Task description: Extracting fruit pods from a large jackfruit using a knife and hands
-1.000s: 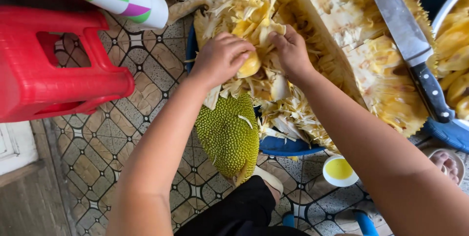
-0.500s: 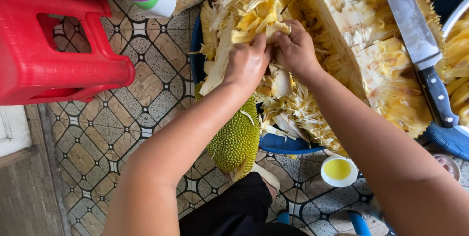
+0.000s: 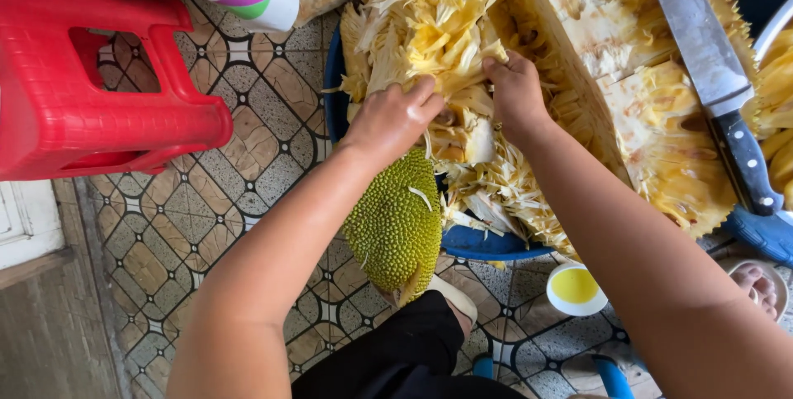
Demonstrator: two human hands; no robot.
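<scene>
Patterned floor tiles, blue basin (image 3: 496, 244): your left hand (image 3: 392, 118) and right hand (image 3: 516, 89) pinch jackfruit piece (image 3: 429, 44) in it; knife (image 3: 710, 77) right of basin may nick you.

Two hands (image 3: 388, 122) (image 3: 514, 89), one knife (image 3: 712, 77), one red stool (image 3: 91, 85), one blue basin (image 3: 487, 244), one small cup (image 3: 574, 287) of yellow liquid.

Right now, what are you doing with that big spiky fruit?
A person's two bare hands are digging into a cut-open jackfruit piece over a blue basin. The left hand and right hand grip pale yellow strands inside it. A big knife rests on another cut piece beside them.
</scene>
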